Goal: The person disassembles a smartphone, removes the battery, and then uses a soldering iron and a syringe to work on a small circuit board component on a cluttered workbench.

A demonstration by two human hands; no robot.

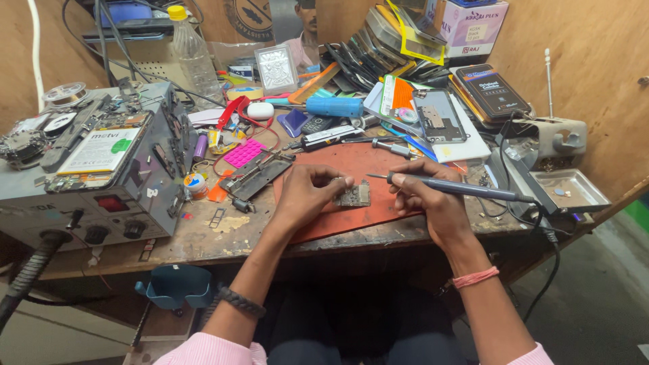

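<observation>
My left hand (307, 192) pinches a small circuit board (356, 196) and holds it on a red-brown mat (345, 165). My right hand (429, 199) grips a grey soldering iron (460, 189) like a pen. The iron's thin tip (373, 176) points left and hovers just above the board's right edge. A black cord runs from the iron's back end off the bench to the right.
A grey bench station with knobs (88, 182) stands at the left. Phone parts, a pink pad (243, 153), a screwdriver (385, 144), a plastic bottle (193, 51) and boxes crowd the back. A metal tray (564, 189) sits at the right. A person sits beyond the bench.
</observation>
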